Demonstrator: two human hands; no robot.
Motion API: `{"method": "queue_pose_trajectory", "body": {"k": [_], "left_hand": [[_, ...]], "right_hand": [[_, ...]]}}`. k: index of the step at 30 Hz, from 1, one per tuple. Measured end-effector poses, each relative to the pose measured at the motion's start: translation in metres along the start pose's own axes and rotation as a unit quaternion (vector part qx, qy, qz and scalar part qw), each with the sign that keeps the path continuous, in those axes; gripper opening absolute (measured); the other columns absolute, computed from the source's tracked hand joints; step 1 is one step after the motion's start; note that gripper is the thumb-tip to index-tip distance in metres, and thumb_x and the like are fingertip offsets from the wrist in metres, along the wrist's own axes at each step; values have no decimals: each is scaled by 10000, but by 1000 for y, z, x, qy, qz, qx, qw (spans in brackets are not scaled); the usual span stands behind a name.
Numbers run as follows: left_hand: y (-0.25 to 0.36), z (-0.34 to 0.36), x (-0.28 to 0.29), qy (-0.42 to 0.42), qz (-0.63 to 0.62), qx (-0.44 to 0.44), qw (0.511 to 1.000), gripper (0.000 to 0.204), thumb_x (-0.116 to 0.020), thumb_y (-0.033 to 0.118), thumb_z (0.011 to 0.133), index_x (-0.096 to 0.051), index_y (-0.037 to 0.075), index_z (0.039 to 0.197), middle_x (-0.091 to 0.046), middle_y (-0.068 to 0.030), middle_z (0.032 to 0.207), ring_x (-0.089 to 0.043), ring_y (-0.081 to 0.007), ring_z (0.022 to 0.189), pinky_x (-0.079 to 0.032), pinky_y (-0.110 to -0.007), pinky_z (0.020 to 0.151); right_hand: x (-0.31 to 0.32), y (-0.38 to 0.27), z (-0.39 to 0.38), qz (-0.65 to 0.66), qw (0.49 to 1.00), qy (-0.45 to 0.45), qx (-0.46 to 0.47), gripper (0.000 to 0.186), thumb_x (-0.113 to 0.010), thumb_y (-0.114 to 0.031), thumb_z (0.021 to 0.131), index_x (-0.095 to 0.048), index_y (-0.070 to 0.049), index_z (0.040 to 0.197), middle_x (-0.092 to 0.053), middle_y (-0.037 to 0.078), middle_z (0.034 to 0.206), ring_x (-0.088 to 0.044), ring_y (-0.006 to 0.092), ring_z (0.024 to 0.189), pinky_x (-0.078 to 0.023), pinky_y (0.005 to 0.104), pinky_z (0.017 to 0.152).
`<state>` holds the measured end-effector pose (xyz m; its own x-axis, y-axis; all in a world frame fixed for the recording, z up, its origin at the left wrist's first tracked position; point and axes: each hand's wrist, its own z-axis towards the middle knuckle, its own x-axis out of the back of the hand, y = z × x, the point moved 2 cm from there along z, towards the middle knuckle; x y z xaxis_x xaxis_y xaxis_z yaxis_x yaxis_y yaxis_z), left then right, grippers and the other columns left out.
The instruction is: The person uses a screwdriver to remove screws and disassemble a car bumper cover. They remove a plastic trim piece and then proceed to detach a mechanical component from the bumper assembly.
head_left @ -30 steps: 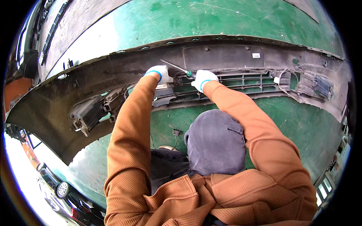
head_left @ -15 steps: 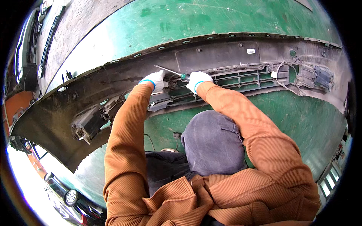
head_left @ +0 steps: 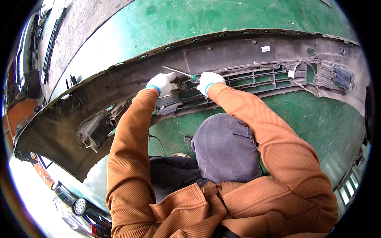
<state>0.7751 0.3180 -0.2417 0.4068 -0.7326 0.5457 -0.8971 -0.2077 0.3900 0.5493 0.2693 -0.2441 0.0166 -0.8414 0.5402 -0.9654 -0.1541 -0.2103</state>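
Note:
A large dark car bumper cover lies with its inner side up across the floor in front of me. My right hand, in a white glove with a blue cuff, is closed round the green handle of a screwdriver. The metal shaft points left, over the bumper's inner face. To its left, my gloved left hand is at the end of the slatted grille, fingers bent and closed in. Whatever those fingers hold is hidden.
Wiring with a white tag runs along the right of the bumper. A dark housing sits at its left end. Green floor surrounds it. Car parts stand far left, and a car wheel shows lower left.
My left hand has shifted slightly, and its thumb and fingers show more clearly. The screwdriver's handle has moved a little off the right palm's edge. The view has shifted slightly.

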Motion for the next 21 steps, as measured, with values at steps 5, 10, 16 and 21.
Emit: {"method": "queue_pose_trajectory", "body": {"k": [5, 10, 16, 21], "left_hand": [[0, -1, -4, 22, -16, -5, 1000, 428, -770, 322, 889, -675, 64, 1217, -737, -236, 1171, -681, -446, 1133, -532, -487, 955], [0, -3, -5, 25, -30, 17, 999, 453, -771, 310, 885, -675, 79, 1263, -735, -233, 1200, -677, -439, 1159, -532, -482, 974], [5, -3, -5, 20, -21, 40, 999, 490, -768, 304, 888, -668, 98, 1322, -731, -224, 1235, -675, -431, 1177, -535, -479, 986], [-8, 1, -21, 60, -74, 33, 995, 426, -785, 306, 889, -662, 59, 1213, -735, -248, 1150, -682, -451, 1130, -535, -497, 945]], "right_hand": [[1, 0, -2, -5, 1000, -4, -5, 286, -623, -261, 981, -812, -116, 1137, -778, 171, 1177, -756, 365, 1102, -599, 474, 911], [0, -1, 0, -2, 1000, -5, -4, 290, -627, -265, 981, -808, -107, 1143, -777, 170, 1182, -755, 368, 1105, -597, 480, 919], [0, -2, -1, 2, 1000, -10, -7, 283, -621, -247, 987, -807, -108, 1150, -778, 167, 1181, -754, 364, 1111, -595, 474, 921], [2, -2, -2, -3, 1000, -18, -2, 278, -621, -238, 985, -808, -98, 1136, -779, 172, 1171, -756, 370, 1097, -595, 474, 917]]}}
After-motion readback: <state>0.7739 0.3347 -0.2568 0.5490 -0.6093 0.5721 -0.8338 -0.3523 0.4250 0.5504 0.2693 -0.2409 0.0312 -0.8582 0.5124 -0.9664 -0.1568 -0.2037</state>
